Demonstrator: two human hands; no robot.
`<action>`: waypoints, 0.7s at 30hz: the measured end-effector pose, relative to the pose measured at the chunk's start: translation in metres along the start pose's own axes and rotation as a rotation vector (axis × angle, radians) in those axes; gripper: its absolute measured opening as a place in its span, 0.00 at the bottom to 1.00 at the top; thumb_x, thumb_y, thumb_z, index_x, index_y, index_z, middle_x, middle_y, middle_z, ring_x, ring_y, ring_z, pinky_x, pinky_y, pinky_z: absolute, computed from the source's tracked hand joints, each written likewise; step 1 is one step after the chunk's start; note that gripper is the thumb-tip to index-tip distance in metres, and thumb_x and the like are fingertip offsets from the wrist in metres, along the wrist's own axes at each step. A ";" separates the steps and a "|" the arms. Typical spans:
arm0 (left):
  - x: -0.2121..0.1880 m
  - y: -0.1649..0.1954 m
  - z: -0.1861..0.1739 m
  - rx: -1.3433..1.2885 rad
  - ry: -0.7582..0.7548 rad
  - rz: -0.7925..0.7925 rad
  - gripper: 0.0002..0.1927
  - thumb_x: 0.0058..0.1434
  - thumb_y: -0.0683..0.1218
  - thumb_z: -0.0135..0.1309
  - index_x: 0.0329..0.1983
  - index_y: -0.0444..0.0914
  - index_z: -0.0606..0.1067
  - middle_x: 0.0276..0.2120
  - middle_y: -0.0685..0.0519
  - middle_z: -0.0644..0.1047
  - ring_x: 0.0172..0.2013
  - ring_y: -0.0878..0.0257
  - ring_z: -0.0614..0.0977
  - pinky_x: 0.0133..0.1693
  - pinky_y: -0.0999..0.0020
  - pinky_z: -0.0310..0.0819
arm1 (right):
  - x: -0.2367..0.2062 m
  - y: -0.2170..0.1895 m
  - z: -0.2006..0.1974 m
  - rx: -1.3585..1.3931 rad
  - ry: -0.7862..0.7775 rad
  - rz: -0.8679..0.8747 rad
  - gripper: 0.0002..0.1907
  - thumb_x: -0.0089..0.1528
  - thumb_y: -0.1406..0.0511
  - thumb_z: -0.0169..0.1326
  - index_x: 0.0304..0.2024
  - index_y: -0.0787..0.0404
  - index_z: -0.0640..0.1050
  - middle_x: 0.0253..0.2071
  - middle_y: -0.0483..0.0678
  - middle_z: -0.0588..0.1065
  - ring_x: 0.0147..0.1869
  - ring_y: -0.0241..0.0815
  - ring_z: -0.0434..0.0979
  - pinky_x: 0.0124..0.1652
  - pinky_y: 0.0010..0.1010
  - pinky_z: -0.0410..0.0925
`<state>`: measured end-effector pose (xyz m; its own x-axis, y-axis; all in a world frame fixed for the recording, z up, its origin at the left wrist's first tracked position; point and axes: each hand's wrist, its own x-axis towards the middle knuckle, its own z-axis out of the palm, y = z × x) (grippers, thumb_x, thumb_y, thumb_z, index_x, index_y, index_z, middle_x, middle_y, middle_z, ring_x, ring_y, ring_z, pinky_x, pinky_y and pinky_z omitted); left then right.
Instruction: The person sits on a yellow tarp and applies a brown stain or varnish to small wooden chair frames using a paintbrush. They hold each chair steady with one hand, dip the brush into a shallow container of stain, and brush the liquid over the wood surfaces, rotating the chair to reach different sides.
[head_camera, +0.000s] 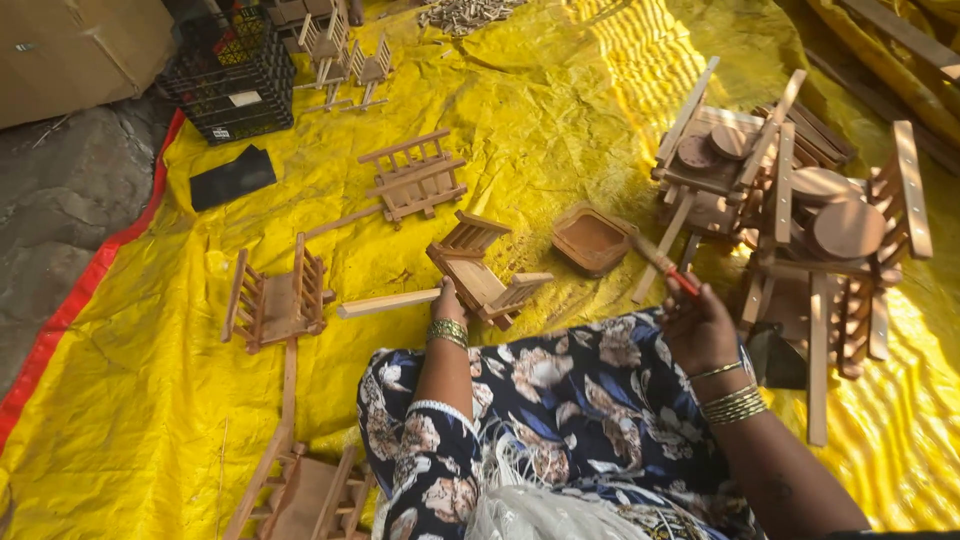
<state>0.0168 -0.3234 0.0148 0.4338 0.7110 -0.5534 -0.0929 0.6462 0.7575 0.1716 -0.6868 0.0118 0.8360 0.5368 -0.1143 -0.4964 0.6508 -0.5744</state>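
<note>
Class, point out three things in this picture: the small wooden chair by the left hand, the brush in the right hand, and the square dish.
Chair (478, 272): head view, on its seat.
Brush (655, 255): head view, on its handle.
Dish (592, 240): head view, on its inner floor.

My sleeves and bangles

My left hand (449, 302) wears a stack of green and gold bangles, my right hand (698, 328) several thin gold ones. I am dressed in dark navy cloth printed with pale flowers, white trim edging the left sleeve.
</note>
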 end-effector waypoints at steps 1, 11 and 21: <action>0.010 -0.001 0.003 0.087 0.042 0.041 0.31 0.67 0.63 0.51 0.68 0.44 0.69 0.59 0.42 0.74 0.57 0.37 0.73 0.54 0.40 0.67 | 0.017 0.015 0.005 -0.013 0.020 0.027 0.18 0.72 0.53 0.46 0.60 0.51 0.75 0.52 0.42 0.80 0.46 0.39 0.77 0.48 0.36 0.67; 0.135 -0.011 0.005 0.186 -0.039 0.420 0.36 0.65 0.64 0.53 0.68 0.39 0.67 0.62 0.50 0.71 0.61 0.58 0.72 0.60 0.63 0.66 | 0.130 0.093 0.028 -0.521 -0.038 -0.023 0.18 0.73 0.58 0.44 0.57 0.64 0.74 0.54 0.52 0.78 0.47 0.40 0.76 0.48 0.33 0.68; 0.199 -0.020 0.006 0.392 -0.165 0.679 0.28 0.65 0.61 0.56 0.60 0.39 0.70 0.46 0.53 0.78 0.47 0.61 0.81 0.50 0.61 0.76 | 0.232 0.155 0.096 -1.208 -0.402 -0.344 0.21 0.73 0.65 0.45 0.65 0.70 0.71 0.54 0.50 0.78 0.51 0.36 0.76 0.51 0.29 0.71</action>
<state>0.1102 -0.1968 -0.1083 0.5255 0.8440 0.1072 -0.0757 -0.0791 0.9940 0.2658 -0.4098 -0.0264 0.6456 0.6986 0.3086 0.4215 0.0111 -0.9068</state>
